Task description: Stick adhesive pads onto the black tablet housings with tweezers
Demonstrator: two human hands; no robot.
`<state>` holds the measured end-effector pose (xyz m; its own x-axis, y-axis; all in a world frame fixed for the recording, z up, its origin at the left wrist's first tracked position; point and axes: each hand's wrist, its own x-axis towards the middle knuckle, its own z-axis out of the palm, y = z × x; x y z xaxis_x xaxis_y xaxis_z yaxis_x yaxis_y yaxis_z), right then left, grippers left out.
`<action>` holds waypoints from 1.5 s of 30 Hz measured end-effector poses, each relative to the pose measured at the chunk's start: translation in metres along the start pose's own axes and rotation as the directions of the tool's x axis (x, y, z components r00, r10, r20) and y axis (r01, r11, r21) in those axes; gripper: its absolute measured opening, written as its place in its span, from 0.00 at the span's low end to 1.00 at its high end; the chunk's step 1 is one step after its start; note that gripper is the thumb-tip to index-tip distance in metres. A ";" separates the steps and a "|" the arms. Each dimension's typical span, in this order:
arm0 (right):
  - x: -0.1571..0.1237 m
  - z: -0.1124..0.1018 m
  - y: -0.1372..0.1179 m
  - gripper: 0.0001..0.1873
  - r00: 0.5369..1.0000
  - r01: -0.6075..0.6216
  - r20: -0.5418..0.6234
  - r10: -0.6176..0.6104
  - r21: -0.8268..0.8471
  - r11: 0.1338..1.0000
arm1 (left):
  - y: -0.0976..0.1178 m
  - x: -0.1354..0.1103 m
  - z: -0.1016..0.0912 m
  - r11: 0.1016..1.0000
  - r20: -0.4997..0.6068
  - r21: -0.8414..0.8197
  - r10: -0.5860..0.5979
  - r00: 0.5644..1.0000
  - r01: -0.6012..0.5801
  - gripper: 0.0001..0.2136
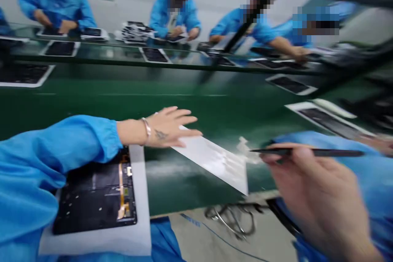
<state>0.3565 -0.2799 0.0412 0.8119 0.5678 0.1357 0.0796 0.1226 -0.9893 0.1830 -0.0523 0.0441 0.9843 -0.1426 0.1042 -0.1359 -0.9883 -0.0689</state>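
My left hand [166, 127] lies flat with its fingers apart, the fingertips on the near corner of a white sheet [215, 161] on the green conveyor belt [196, 102]. Below that wrist, a dark tablet body [95, 198] with a gold strip sits face up in a white tray [143, 196], partly hidden by my blue sleeve. My right hand [310, 192] grips a black stylus-like tool [310, 152], whose tip points left toward a crumpled bit of white film [245, 150]. The hand is blurred.
Several dark panels in white trays lie along the belt, including one [325, 118] near my right hand. Co-workers in blue smocks work across the belt, and one [175, 16] has a stack of devices [136, 32] nearby. A coiled cable [230, 219] lies on the floor below.
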 end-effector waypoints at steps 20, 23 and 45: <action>0.017 0.236 0.058 0.26 0.648 -0.205 0.706 0.286 -0.200 0.958 | -0.031 -0.183 0.041 0.871 -0.177 -0.353 -0.421 0.890 0.342 0.10; 0.016 0.234 0.058 0.25 0.655 -0.225 0.687 0.314 -0.220 0.949 | -0.030 -0.180 0.041 0.850 -0.168 -0.390 -0.445 0.880 0.355 0.10; 0.014 0.234 0.051 0.25 0.643 -0.160 0.704 0.302 -0.262 0.952 | -0.028 -0.178 0.036 0.854 -0.135 -0.364 -0.443 0.886 0.372 0.11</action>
<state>0.2369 -0.0753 0.0051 0.1386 0.9751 -0.1732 0.0970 -0.1874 -0.9775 0.0156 0.0024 -0.0083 0.9171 0.3046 0.2572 0.2089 -0.9166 0.3409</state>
